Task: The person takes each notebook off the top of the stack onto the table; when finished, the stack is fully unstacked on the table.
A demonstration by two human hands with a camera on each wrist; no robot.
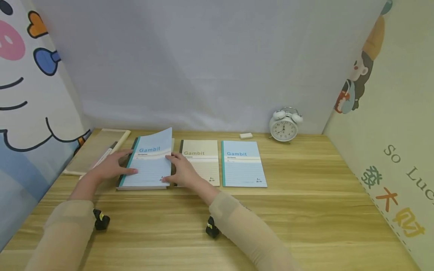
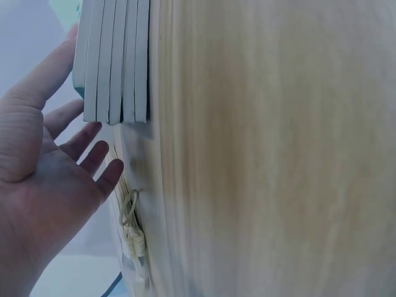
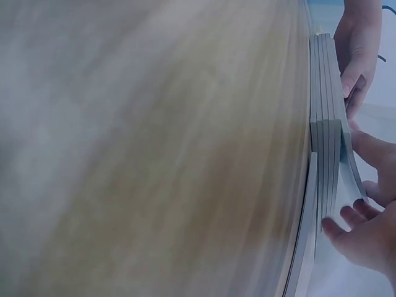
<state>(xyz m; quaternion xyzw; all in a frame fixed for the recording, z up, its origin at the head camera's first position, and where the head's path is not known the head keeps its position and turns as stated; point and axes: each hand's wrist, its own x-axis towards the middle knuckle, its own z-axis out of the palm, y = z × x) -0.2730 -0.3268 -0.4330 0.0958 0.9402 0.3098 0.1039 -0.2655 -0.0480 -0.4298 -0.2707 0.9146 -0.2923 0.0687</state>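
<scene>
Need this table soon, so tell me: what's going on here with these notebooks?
Someone is handling a stack of notebooks. The right grip holds the right edge of the top blue notebook, its far right corner bent up, while the left grip touches the spine side, thumb on the cover. To the right, a beige notebook and another blue notebook lie on the table; an alarm clock stands farther back.

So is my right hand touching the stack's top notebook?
Touching. The right wrist view shows fingertips of the right hand against the top blue notebook, its free edge bent up.
</scene>
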